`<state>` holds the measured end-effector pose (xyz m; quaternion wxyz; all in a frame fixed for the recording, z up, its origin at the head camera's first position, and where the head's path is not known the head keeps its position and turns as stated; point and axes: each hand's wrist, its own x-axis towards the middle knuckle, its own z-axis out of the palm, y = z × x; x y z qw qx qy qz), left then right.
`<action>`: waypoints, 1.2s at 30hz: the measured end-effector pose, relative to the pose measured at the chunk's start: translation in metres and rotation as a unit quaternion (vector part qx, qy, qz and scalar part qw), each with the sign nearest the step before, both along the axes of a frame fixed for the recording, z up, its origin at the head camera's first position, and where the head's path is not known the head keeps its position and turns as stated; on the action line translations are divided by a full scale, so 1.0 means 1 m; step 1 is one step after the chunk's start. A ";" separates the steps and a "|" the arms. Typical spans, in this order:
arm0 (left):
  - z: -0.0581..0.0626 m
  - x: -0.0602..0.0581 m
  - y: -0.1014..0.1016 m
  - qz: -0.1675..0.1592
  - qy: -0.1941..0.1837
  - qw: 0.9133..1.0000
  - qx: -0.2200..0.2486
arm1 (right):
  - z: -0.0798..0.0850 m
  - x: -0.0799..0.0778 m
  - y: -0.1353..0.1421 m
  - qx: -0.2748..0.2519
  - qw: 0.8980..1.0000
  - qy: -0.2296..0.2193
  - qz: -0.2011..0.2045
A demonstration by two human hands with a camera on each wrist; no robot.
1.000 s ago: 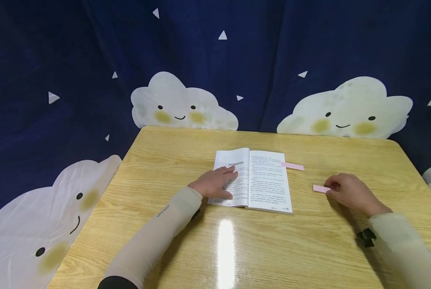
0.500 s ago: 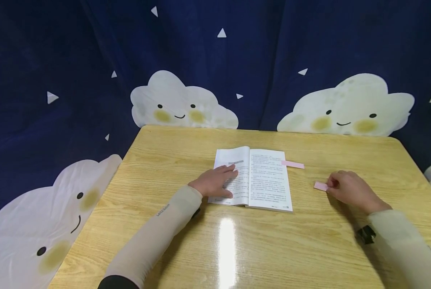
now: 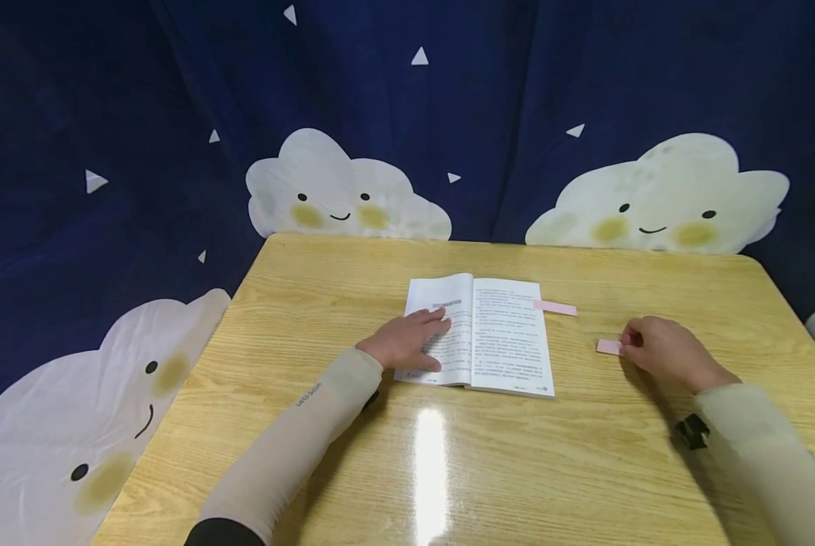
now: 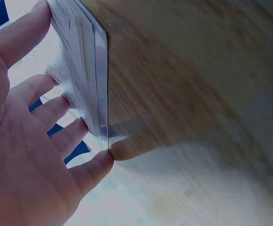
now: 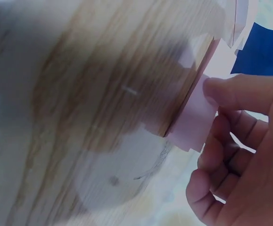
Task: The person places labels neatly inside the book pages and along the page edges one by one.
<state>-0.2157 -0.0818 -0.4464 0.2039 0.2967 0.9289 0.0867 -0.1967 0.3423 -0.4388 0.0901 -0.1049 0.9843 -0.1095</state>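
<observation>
Book [image 3: 509,337]: lay spread at two facing pages on the wooden table [image 3: 550,455], with the spine running away from the viewer. Left a narrow band of wood beyond its top, up to the table's far edge. Had broad wood on either side, from the left page across to the left table edge and from the right page past the right hand [image 3: 669,353] to the right edge. Had a longer run on its near side, crossed by a bright reflection [image 3: 431,470]. Saw the left hand [image 3: 407,341] resting on the left page with fingers spread wide and thumb well apart. Found the right hand well apart from the book, beyond the right page, narrowed to a pinch on a pink slip [image 3: 609,346] pointing toward the book. Saw in the right wrist view a thumb pressed on the pink face above curled fingers. Could not tell single sheet from thin pad. Counted one book, two hands, two pale sleeves [image 3: 280,440] and two pink pieces: the slip, and a pink strip [image 3: 559,308] overlapping the right page's outer margin and sticking out past it. Counted also four cloud shapes [image 3: 349,189] on the dark-blue curtain [image 3: 393,98] around the book.
</observation>
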 end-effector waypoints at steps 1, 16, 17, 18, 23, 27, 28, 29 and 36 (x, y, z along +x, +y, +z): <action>0.000 0.000 0.000 0.000 0.000 1.000 0.000 | 0.000 -0.001 0.000 0.000 1.000 -0.003 0.000; 0.002 -0.001 0.000 0.005 -0.012 1.000 0.006 | 0.003 -0.009 -0.002 0.002 1.000 -0.024 0.019; 0.002 -0.001 0.000 0.005 -0.012 1.000 0.007 | 0.004 -0.009 -0.001 -0.001 0.999 -0.029 0.021; 0.002 -0.001 0.000 0.004 -0.011 1.000 0.007 | 0.004 -0.010 -0.001 -0.005 0.999 -0.035 0.023; 0.002 -0.001 0.000 0.002 -0.007 1.000 0.008 | 0.006 -0.010 0.000 -0.026 0.997 -0.059 0.036; 0.002 -0.001 0.000 0.003 -0.009 1.000 0.007 | 0.006 -0.009 0.001 -0.039 0.996 -0.064 0.043; 0.002 -0.001 0.000 0.003 -0.010 1.000 0.007 | 0.007 -0.009 0.001 -0.039 0.996 -0.065 0.043; 0.002 -0.001 0.000 0.004 -0.011 1.000 0.007 | 0.007 -0.009 0.001 -0.039 0.996 -0.067 0.043; 0.004 0.000 -0.001 0.000 -0.012 1.000 0.008 | 0.010 -0.011 0.000 -0.050 0.992 -0.116 0.020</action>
